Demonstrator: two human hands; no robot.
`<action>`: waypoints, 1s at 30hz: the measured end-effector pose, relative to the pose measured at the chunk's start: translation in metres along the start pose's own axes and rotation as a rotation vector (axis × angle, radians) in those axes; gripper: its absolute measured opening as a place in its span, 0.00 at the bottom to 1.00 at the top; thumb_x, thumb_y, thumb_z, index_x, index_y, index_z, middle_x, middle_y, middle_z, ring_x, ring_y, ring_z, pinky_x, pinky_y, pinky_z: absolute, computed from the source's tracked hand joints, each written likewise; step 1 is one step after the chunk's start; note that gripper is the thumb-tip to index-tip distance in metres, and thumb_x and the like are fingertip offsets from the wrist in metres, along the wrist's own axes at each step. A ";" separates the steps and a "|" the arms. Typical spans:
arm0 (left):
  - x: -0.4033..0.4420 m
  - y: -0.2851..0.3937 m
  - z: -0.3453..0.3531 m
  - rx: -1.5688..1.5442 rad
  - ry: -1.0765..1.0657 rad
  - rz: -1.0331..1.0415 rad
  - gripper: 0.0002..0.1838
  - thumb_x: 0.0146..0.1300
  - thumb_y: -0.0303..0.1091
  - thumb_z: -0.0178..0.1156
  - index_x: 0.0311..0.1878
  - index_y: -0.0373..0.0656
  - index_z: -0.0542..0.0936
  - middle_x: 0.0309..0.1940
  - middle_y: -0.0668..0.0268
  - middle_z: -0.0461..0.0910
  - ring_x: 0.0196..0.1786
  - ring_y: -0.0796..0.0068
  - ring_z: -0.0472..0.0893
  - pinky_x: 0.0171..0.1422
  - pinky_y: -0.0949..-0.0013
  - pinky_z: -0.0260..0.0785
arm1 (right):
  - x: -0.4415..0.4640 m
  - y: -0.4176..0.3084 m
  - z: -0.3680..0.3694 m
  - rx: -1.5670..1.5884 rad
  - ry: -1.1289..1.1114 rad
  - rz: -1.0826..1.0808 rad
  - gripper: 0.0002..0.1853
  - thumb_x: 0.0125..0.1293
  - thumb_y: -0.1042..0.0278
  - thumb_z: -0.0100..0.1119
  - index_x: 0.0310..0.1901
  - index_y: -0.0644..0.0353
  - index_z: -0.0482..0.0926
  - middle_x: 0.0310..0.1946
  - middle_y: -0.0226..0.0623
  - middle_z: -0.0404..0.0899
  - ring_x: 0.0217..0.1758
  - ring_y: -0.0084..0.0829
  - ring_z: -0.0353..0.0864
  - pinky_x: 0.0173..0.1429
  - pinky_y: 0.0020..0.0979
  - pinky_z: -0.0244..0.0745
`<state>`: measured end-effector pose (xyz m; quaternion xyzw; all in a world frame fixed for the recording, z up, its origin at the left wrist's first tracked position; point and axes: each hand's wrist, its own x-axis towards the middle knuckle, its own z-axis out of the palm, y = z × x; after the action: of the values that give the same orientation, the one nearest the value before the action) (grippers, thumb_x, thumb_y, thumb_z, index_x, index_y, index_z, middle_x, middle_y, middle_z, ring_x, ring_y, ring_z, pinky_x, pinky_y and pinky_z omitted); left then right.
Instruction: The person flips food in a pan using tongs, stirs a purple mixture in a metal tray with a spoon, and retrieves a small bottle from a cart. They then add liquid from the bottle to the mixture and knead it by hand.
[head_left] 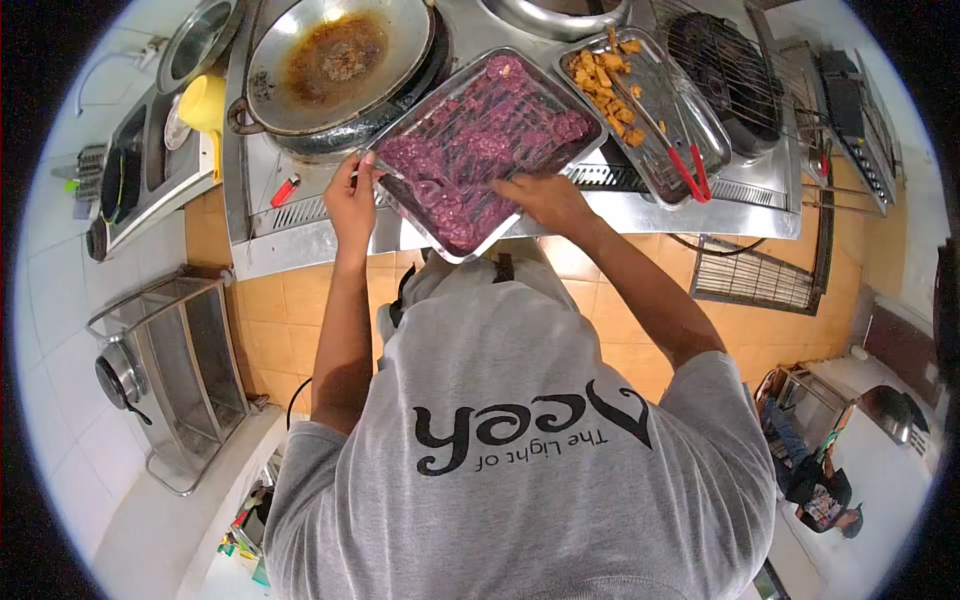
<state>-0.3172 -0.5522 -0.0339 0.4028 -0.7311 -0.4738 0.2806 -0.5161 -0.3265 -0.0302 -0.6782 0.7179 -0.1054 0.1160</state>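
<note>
A rectangular metal tray (pixel 408 205) tilts over the stove's front edge, filled with dark purple-red, moist food pieces (pixel 440 150) that look like raw meat. My left hand (pixel 352 195) is closed on the tray's left corner, thumb at the rim. Across the tray's right rim lies my right hand (pixel 548 202), its closed fingertips at the purple food. Whether it pinches a piece is hidden. Left of the tray sits a wok (pixel 262 85) with brown oily residue. To the right, a second metal tray (pixel 705 135) holds browned chunks (pixel 607 85) and red-handled tongs (pixel 690 175).
A red lighter (pixel 286 190) lies on the steel stove top (pixel 262 235). A wire grill rack (pixel 720 60) covers the right burner. Farther left are a yellow dipper (pixel 203 105) and a sink counter. A metal rack (pixel 180 370) stands lower left; another person (pixel 820 490) is lower right.
</note>
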 end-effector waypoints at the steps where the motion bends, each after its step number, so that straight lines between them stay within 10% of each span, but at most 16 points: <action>1: 0.001 -0.002 0.000 -0.001 -0.002 -0.006 0.14 0.65 0.37 0.55 0.41 0.33 0.78 0.28 0.65 0.77 0.32 0.80 0.79 0.37 0.78 0.71 | -0.003 -0.001 0.000 -0.038 -0.022 -0.019 0.20 0.59 0.68 0.47 0.55 0.46 0.69 0.38 0.36 0.76 0.35 0.37 0.81 0.35 0.35 0.79; 4: 0.003 -0.003 0.004 -0.050 0.040 0.038 0.12 0.63 0.33 0.57 0.43 0.32 0.78 0.24 0.66 0.79 0.27 0.85 0.77 0.26 0.81 0.62 | -0.004 -0.005 -0.017 -0.038 -0.024 0.002 0.20 0.59 0.69 0.46 0.54 0.46 0.69 0.37 0.35 0.75 0.35 0.36 0.81 0.35 0.34 0.79; 14: 0.000 0.039 -0.004 -0.373 0.151 0.166 0.09 0.64 0.25 0.53 0.43 0.29 0.75 0.35 0.59 0.79 0.37 0.73 0.79 0.47 0.73 0.73 | -0.005 -0.001 -0.002 0.324 -0.072 0.212 0.11 0.60 0.70 0.46 0.43 0.54 0.76 0.27 0.43 0.79 0.34 0.45 0.79 0.39 0.40 0.74; 30: -0.034 0.006 0.001 -0.210 -0.110 0.247 0.05 0.60 0.21 0.55 0.38 0.32 0.78 0.34 0.60 0.80 0.37 0.75 0.78 0.43 0.76 0.69 | 0.011 0.013 0.012 0.699 -0.119 0.339 0.12 0.61 0.68 0.42 0.36 0.63 0.77 0.33 0.49 0.78 0.39 0.46 0.77 0.47 0.39 0.70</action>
<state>-0.3022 -0.5214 -0.0300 0.2517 -0.7359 -0.5309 0.3367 -0.5251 -0.3364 -0.0460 -0.4747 0.7325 -0.2835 0.3971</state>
